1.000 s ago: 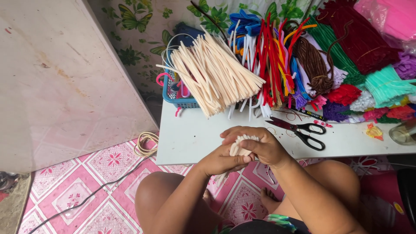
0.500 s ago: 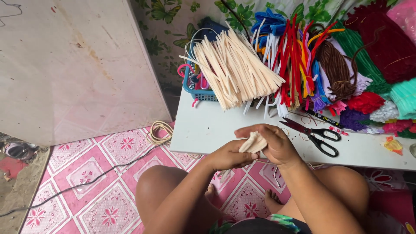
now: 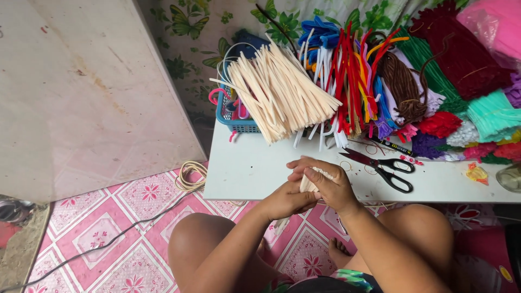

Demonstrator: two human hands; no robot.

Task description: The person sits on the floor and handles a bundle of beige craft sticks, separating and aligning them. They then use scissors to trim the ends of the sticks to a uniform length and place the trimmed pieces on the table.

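My left hand (image 3: 285, 199) and my right hand (image 3: 327, 183) meet at the near edge of a white table (image 3: 244, 171). Both grip a small cream bundle of fuzzy stems (image 3: 309, 182), which pokes out between the fingers. Its lower ends (image 3: 281, 225) hang below my left hand. Just beyond the hands lies a big fan of cream stems (image 3: 277, 95). Black-handled scissors (image 3: 382, 168) rest on the table to the right of my right hand.
Piles of coloured fuzzy stems (image 3: 358, 81) in red, blue, brown, green and pink cover the back of the table. A blue basket (image 3: 233, 116) sits at its left corner. A pale board (image 3: 81, 92) leans on the left. A cord (image 3: 187, 176) runs over pink floor tiles.
My hands keep their hold on the cream bundle and have turned it slightly. The view has shifted a little, so the table sits further right.
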